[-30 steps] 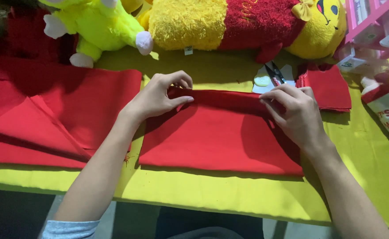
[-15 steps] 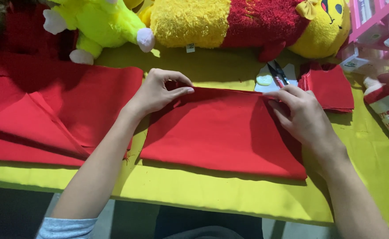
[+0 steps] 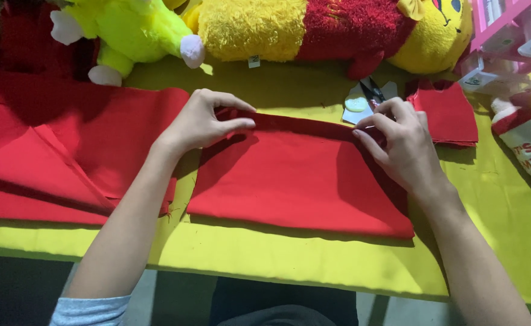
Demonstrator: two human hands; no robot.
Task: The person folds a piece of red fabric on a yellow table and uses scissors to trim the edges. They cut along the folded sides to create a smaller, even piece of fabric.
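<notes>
Near edge first: a yellow cloth covers the bench (image 3: 314, 265), and on it lies the red fabric piece (image 3: 296, 181), flat, its far edge turned over into a narrow fold; both hands are on that fold, well apart from each other, one at each end. The left hand (image 3: 202, 121) pinches the fold's left end between thumb and fingers; the right hand (image 3: 401, 142) is closed on the right end, fingertips pressed to the cloth. To do this well, I'd say keep the fold the same width along its whole run, hold the cloth taut between the two pinches, and press the crease flat before letting go; any slack in the middle would likely skew it. Off to the left, a loose spread of red fabric (image 3: 66, 157) lies partly folded; to the right, a small red stack (image 3: 447, 115); just beyond the right hand, scissors (image 3: 371, 90) on a pale scrap. Farther back, a green plush toy (image 3: 126, 30) and a yellow-and-red plush (image 3: 314, 27). Containers: pink shelving (image 3: 507, 24) at far right holds clear boxes; their contents I cannot tell.
</notes>
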